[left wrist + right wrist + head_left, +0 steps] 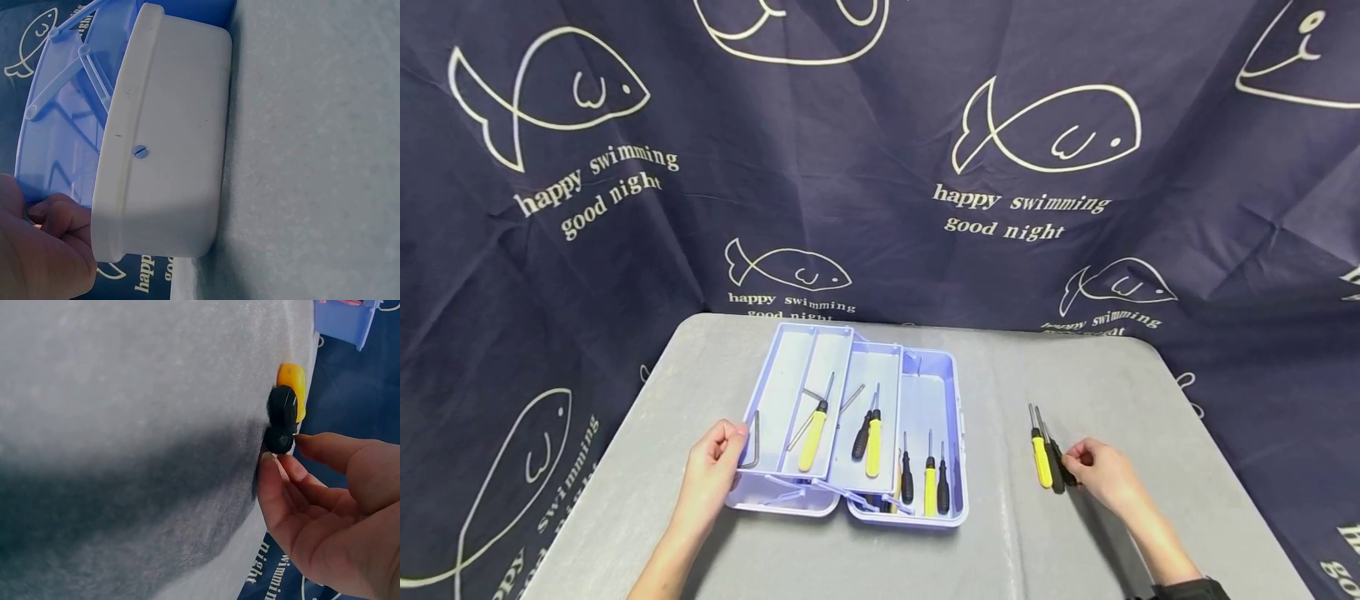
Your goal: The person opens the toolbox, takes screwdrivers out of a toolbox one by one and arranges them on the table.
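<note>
My left hand (717,463) grips the near left corner of the upper tray (781,375) of a light-purple toolbox (957,400), thumb on its rim. In the left wrist view, the curled fingers (59,215) are at the tray's corner, beside the box's pale end wall (178,125). To the right of the box, my right hand (1101,475) pinches the handle of a black screwdriver (278,440) between thumb and fingertips. Right beside it on the table lie another black-handled screwdriver (1057,475) and a yellow-handled screwdriver (1042,463), their shafts pointing away from me.
The stepped trays hold a hex key (756,437), a yellow screwdriver (813,437), thin metal rods, and another yellow screwdriver (873,446) beside a black one (862,437). Several screwdrivers lie in the bottom compartment. Behind the grey table (1000,358) hangs a dark blue fish-print curtain (880,167).
</note>
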{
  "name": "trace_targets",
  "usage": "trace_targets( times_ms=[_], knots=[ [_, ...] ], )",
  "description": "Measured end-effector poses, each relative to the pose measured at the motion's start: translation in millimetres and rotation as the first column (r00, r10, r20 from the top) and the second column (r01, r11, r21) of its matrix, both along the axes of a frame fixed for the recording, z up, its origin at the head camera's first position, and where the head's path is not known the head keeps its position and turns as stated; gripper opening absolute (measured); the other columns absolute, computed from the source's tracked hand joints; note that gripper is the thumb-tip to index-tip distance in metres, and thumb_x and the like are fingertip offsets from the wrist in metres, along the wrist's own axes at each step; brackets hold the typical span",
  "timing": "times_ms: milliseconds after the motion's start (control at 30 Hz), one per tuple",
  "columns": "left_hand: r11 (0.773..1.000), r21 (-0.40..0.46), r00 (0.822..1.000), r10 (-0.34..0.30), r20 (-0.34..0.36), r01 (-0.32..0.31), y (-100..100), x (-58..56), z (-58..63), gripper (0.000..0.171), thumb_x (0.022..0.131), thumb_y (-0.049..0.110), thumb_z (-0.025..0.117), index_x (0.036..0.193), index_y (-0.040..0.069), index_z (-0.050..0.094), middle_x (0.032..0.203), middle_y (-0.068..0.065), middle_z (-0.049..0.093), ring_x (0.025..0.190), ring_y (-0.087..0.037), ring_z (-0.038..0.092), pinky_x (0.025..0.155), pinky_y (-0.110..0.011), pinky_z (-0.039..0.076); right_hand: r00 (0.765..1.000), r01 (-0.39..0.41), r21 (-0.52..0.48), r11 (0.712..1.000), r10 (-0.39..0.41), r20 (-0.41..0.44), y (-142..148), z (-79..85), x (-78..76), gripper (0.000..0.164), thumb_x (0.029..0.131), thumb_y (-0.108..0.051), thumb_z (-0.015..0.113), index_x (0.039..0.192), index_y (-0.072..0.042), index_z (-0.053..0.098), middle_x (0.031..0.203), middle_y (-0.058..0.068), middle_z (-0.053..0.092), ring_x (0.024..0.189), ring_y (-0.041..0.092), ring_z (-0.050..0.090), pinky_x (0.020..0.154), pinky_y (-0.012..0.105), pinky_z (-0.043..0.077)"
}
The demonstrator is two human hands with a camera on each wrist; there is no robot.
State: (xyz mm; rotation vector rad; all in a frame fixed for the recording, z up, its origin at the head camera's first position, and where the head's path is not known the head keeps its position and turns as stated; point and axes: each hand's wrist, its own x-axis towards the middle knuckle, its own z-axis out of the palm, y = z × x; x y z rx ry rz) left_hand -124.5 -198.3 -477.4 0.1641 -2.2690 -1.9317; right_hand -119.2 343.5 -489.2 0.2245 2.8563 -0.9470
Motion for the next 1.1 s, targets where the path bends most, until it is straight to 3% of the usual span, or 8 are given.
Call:
trace_targets(
  times_ms=[567, 1100],
  knots=[
    [1.0, -0.004, 1.0, 0.001, -0.005, -0.001, -0.4, 0.6, 1.1, 0.035, 0.109, 0.014, 0.052, 0.079, -0.003, 0.047, 0.052, 0.009, 0.037, 0.043, -0.004, 0.035, 0.038, -0.024, 0.031, 0.999, -0.035, 0.013, 0.999, 0.035, 0.008, -3.6, 0.0, -1.0, 0.009, 0.095, -0.008, 0.066, 0.09, -0.002, 0.062, 0.076, 0.001, 0.066, 0.063, 0.016, 0.062, 0.056, 0.028, 0.051],
    [1.0, 0.006, 1.0, 0.002, -0.002, -0.002, -0.4, 1.0, 0.0, 0.034, 0.109, 0.013, 0.053, 0.079, -0.003, 0.048, 0.052, 0.01, 0.037, 0.042, -0.003, 0.035, 0.038, -0.023, 0.031, 1.0, -0.014, 0.057, 0.998, 0.015, -0.017, -3.0, 4.0, -1.1, 0.013, 0.094, -0.011, 0.068, 0.093, 0.0, 0.061, 0.079, 0.003, 0.065, 0.068, 0.015, 0.06, 0.062, 0.031, 0.049]
  ],
)
